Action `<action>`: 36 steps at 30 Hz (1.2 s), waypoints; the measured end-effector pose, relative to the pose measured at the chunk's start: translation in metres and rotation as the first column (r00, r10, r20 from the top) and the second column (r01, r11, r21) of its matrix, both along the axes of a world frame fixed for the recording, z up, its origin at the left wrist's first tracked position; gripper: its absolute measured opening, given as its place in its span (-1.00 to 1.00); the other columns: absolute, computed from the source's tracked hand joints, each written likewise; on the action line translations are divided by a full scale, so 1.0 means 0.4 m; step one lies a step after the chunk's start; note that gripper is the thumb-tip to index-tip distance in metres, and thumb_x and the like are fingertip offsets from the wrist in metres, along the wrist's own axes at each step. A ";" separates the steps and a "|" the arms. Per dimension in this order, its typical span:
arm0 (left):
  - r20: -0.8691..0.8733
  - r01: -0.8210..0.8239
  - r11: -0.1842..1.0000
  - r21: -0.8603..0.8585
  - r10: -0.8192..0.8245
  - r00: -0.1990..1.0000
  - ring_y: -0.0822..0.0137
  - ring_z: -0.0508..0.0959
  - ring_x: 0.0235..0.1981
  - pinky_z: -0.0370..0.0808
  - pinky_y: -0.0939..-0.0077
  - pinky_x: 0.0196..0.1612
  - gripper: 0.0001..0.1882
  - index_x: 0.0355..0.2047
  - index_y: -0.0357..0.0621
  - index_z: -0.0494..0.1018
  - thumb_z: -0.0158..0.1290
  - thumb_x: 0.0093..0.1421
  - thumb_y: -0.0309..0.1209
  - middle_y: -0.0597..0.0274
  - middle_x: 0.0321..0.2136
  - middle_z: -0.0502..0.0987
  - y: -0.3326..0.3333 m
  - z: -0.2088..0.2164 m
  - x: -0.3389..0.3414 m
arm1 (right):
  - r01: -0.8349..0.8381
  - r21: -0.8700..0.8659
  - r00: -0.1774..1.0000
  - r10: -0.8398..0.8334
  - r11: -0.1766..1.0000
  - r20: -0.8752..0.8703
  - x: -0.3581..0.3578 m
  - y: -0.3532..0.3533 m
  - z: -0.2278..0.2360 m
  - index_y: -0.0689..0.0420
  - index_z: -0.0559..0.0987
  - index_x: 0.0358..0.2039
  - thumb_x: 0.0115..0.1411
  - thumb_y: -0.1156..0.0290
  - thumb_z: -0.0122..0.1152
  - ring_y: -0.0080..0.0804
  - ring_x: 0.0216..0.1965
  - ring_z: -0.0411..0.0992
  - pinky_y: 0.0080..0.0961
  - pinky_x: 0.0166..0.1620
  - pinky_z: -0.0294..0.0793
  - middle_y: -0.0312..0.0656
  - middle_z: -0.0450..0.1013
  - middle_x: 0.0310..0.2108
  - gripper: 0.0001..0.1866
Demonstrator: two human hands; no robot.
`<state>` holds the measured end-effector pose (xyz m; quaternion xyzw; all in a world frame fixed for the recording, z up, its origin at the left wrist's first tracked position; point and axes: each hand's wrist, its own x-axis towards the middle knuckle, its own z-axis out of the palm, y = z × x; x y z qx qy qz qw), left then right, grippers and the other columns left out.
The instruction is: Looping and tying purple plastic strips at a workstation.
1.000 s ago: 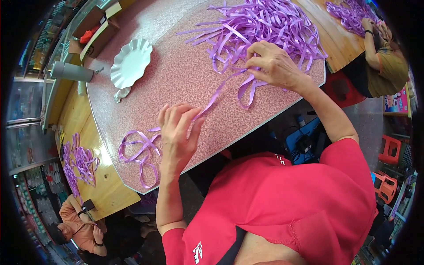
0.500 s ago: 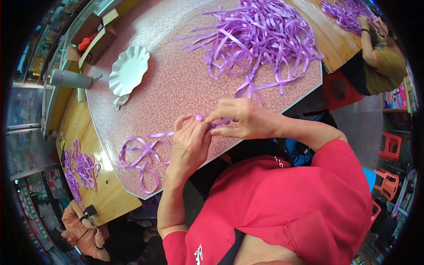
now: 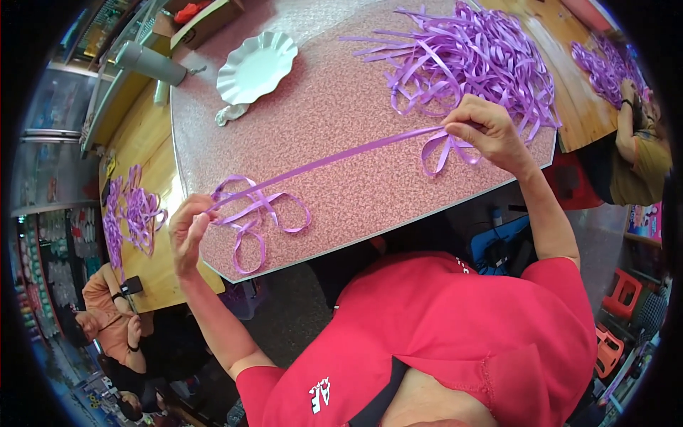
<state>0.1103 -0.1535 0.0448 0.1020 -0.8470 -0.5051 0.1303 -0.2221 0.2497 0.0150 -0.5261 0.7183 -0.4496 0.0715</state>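
A purple ribbon stretches nearly straight across the pink table between my two hands. My left hand pinches one part of it over the table's left edge. Loose loops of ribbon lie on the tabletop beside that hand. At the other end my right hand is closed on the ribbon, thumb against fingers. A few loops hang or lie just below the right fingers. Behind that hand spreads a large tangled heap of purple ribbons.
A scalloped white plate and a grey tumbler stand at the far left, near a cardboard box. More ribbons lie on the wooden table. Co-workers sit at left and right.
My hands, close together before, have moved wide apart, left hand leftward and right hand rightward and farther away. The ribbon between them is now drawn out long. The view has shifted somewhat.
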 end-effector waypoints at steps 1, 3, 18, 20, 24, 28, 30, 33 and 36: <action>0.025 -0.014 1.000 -0.017 0.015 1.000 0.34 0.45 -0.29 0.36 0.42 -0.13 -0.80 -0.42 -0.27 0.46 -0.03 0.25 -0.38 0.16 -0.40 0.48 -0.013 0.001 0.014 | -0.005 0.030 0.999 0.004 1.000 0.039 -0.005 0.004 0.002 0.27 0.62 -0.33 0.14 0.60 0.32 -0.48 -0.44 0.38 -0.55 -0.37 0.33 -0.25 0.41 -0.47 -0.93; 0.011 -0.040 0.998 0.041 0.039 0.999 0.32 0.44 -0.28 0.34 0.38 -0.07 -0.79 -0.42 -0.24 0.45 -0.05 0.25 -0.35 0.19 -0.41 0.47 -0.023 -0.008 0.032 | -0.033 0.066 0.999 0.033 0.997 0.011 -0.002 0.000 0.003 0.28 0.61 -0.34 0.15 0.59 0.30 -0.47 -0.42 0.38 -0.55 -0.34 0.34 -0.24 0.41 -0.47 -0.93; -0.045 -0.664 0.684 -0.300 0.686 0.727 0.20 0.33 0.20 0.18 0.29 0.31 -0.47 0.12 -0.32 0.41 0.07 0.34 -0.11 0.04 0.05 0.48 -0.124 -0.117 0.120 | 0.134 0.073 0.869 -0.153 0.988 0.470 -0.096 0.121 0.021 0.25 0.60 -0.16 0.31 0.45 0.21 -0.67 -0.44 0.43 -0.71 -0.30 0.44 -0.36 0.47 -0.42 -0.84; -0.290 -0.686 0.386 -0.617 0.699 0.654 0.18 0.33 0.23 0.20 0.29 0.32 -0.46 0.20 -0.24 0.35 0.04 0.36 -0.14 0.06 0.13 0.45 -0.093 -0.112 0.082 | 0.117 0.037 0.850 -0.119 0.992 0.513 -0.056 0.084 0.044 0.25 0.59 -0.13 0.31 0.45 0.21 -0.67 -0.44 0.44 -0.72 -0.31 0.44 -0.35 0.47 -0.42 -0.82; -0.167 -0.445 0.832 -0.332 0.412 0.896 0.24 0.50 0.04 0.40 0.34 0.13 -0.66 0.07 -0.23 0.47 -0.01 0.38 -0.32 0.09 -0.01 0.55 0.137 -0.028 -0.066 | 0.090 -0.072 0.742 -0.019 0.993 0.670 0.013 0.031 0.053 0.25 0.57 -0.10 0.32 0.42 0.21 -0.65 -0.46 0.45 -0.68 -0.38 0.49 -0.32 0.47 -0.45 -0.79; -0.043 0.320 0.937 0.143 -0.317 0.948 0.25 0.57 -0.09 0.48 0.34 0.03 -0.65 0.04 -0.27 0.51 -0.15 0.44 -0.34 0.04 -0.06 0.59 0.392 -0.050 -0.225 | 0.111 -0.192 0.517 0.108 0.975 0.849 0.077 0.002 0.050 0.24 0.57 -0.13 0.33 0.38 0.21 -0.63 -0.50 0.42 -0.62 -0.46 0.49 -0.30 0.47 -0.48 -0.79; -0.090 0.417 0.881 0.225 -0.407 0.909 0.14 0.41 0.17 0.36 0.26 0.19 -0.46 0.32 -0.17 0.23 -0.10 0.42 -0.17 -0.05 0.21 0.34 0.501 -0.115 -0.289 | 0.165 -0.218 0.366 0.146 0.962 0.919 0.109 -0.022 0.048 0.24 0.57 -0.14 0.34 0.37 0.19 -0.64 -0.54 0.36 -0.63 -0.49 0.45 -0.31 0.47 -0.49 -0.80; -0.209 0.429 0.781 0.454 -0.375 0.903 0.07 0.24 0.32 0.21 0.21 0.30 -0.27 0.44 -0.08 -0.08 -0.10 0.41 -0.06 -0.08 0.36 0.10 0.597 -0.162 -0.362 | 0.186 -0.248 0.212 0.208 0.951 0.955 0.149 -0.044 0.043 0.22 0.58 -0.14 0.34 0.38 0.18 -0.63 -0.55 0.35 -0.64 -0.51 0.42 -0.32 0.46 -0.50 -0.81; -0.334 0.446 0.625 0.641 -0.297 0.895 0.06 0.15 0.37 0.14 0.16 0.35 -0.16 0.48 0.00 -0.29 -0.20 0.42 0.08 -0.06 0.43 -0.05 0.629 -0.168 -0.434 | 0.220 -0.247 0.143 0.219 0.944 0.965 0.184 -0.048 0.035 0.20 0.59 -0.12 0.35 0.38 0.17 -0.64 -0.54 0.36 -0.64 -0.52 0.41 -0.32 0.46 -0.49 -0.81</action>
